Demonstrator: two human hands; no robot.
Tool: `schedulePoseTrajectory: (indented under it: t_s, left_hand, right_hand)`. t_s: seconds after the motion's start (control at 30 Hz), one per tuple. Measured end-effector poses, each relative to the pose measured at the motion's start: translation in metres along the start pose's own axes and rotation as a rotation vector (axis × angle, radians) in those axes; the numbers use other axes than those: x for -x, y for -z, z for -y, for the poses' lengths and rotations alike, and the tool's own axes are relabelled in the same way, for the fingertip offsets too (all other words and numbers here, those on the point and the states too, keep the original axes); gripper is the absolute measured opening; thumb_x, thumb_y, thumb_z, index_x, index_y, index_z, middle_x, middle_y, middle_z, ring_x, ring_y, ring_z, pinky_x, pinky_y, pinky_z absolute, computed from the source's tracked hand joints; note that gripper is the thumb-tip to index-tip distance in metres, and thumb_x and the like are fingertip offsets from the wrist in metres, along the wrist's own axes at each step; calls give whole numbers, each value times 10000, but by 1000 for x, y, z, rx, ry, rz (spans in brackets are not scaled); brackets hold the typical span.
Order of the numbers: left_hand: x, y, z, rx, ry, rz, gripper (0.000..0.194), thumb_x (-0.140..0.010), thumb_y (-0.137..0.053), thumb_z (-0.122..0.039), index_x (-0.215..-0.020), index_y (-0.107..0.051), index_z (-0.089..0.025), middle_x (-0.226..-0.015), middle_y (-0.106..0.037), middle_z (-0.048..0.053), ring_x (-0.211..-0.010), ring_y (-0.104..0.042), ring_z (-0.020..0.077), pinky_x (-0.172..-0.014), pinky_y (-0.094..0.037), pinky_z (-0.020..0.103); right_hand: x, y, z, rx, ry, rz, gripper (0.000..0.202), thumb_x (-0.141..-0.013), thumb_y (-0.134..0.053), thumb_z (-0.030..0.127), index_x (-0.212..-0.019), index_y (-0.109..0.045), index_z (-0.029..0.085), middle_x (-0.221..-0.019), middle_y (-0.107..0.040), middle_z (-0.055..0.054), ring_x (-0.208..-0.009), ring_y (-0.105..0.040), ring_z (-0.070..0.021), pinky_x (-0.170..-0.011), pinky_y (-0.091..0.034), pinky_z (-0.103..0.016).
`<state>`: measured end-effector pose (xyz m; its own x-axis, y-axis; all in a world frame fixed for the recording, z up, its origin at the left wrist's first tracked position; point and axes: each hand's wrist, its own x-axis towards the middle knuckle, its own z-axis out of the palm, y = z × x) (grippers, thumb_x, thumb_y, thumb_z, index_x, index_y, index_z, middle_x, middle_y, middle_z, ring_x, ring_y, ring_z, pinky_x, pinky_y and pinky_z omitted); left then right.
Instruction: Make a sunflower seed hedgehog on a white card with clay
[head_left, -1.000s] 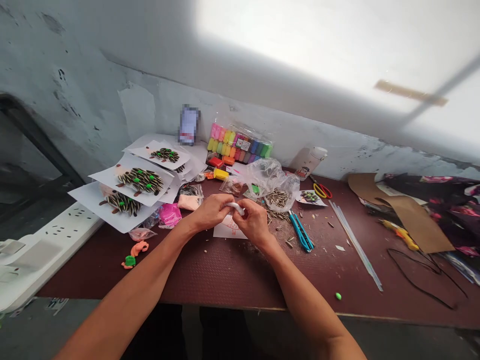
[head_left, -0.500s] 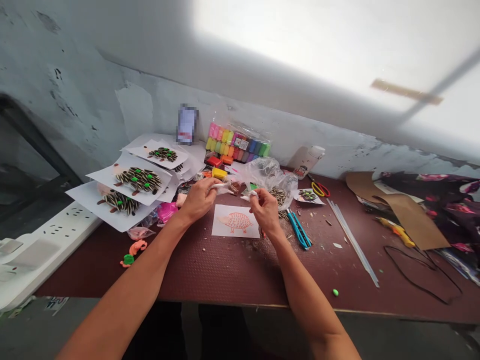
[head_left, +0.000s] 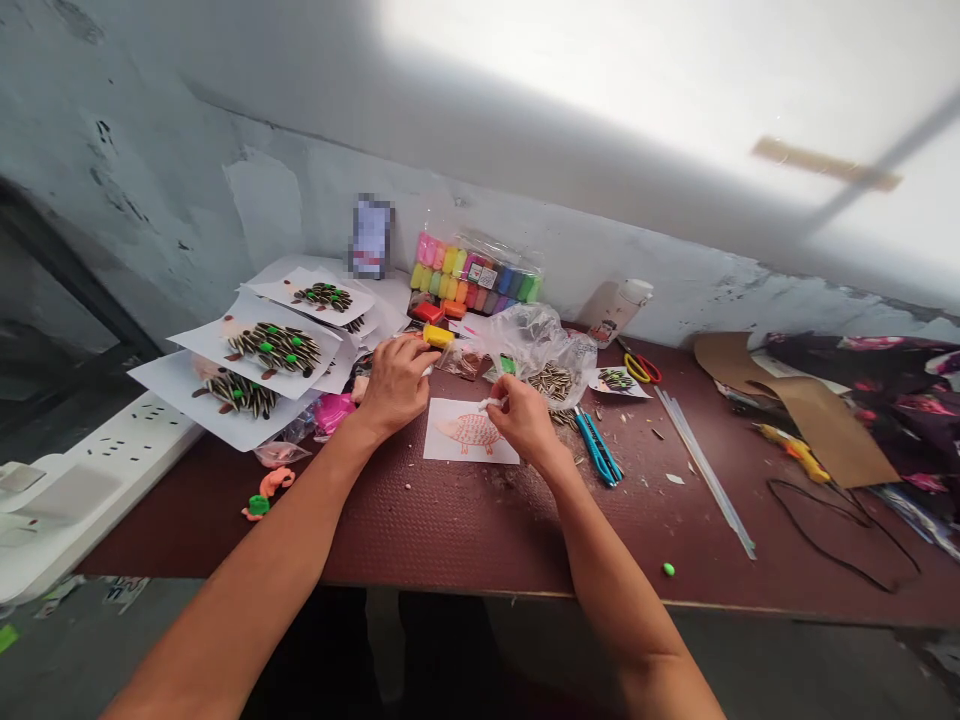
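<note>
A white card (head_left: 450, 447) with an orange drawing of a spiny animal lies on the dark red table. Above the card's right part, my right hand (head_left: 519, 415) pinches a small piece of white material (head_left: 489, 404). My left hand (head_left: 397, 380) is closed beside the card's upper left corner, with a bit of white material (head_left: 427, 371) showing at its fingertips. Behind the hands are a yellow clay block (head_left: 438, 336) and a clear bag (head_left: 534, 335) with striped seeds (head_left: 551, 382).
Sheets with seed-covered animals (head_left: 274, 348) are stacked at the left near a power strip (head_left: 112, 460). A blue cutter (head_left: 598, 450), scissors (head_left: 642, 368), glue sticks (head_left: 709, 475) and a yellow glue gun (head_left: 795, 452) lie at the right. A phone and colored clay packs (head_left: 476, 280) stand behind.
My right hand has moved left and slightly down over the card with its white piece. My left hand has turned palm down, and less white material shows in it.
</note>
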<state>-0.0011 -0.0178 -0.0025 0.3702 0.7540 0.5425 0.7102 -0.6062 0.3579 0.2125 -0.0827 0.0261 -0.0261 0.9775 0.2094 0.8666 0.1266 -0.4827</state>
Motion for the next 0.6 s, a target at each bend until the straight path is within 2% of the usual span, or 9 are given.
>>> schedulePoseTrajectory:
  t_s: [0.07,0.17,0.37,0.5,0.6]
  left_hand:
    - [-1,0,-3,113,-11,66,313,-824,-475,-107,-1031,-706,-155,-1015,-697,113,-1011,-602,264,-928,-457,419]
    - [-1,-4,-8,220,-24,170,251,-813,-476,-108,-891,-708,-163,-875,-702,77,-860,-623,217,-832,-491,350]
    - [2,-9,-17,374,-15,261,229,-790,-511,-126,-894,-711,-164,-874,-719,54,-786,-630,180,-769,-502,297]
    - [4,-12,-14,328,0,381,237,-759,-520,-115,-876,-722,-158,-869,-731,64,-795,-647,191,-762,-502,300]
    - [4,-16,-10,308,-5,396,244,-762,-515,-117,-868,-729,-165,-863,-734,61,-797,-648,190,-774,-503,300]
  right_hand:
    - [2,0,3,120,30,42,124,-754,-557,120,-842,-581,203,-796,-643,-12,-694,-550,-156,-641,-341,-261]
    - [5,-3,6,244,73,99,164,-789,-540,110,-908,-603,202,-906,-658,-40,-788,-575,-180,-666,-337,-273]
    - [11,-12,13,326,86,191,195,-853,-518,150,-983,-636,235,-982,-641,-46,-857,-587,-192,-688,-351,-274]
    - [14,-14,15,305,85,236,206,-860,-522,151,-993,-666,214,-999,-632,-66,-920,-592,-206,-734,-383,-283]
    - [14,-11,11,242,107,274,235,-830,-568,148,-1020,-697,196,-1005,-634,-73,-857,-603,-185,-760,-408,-287]
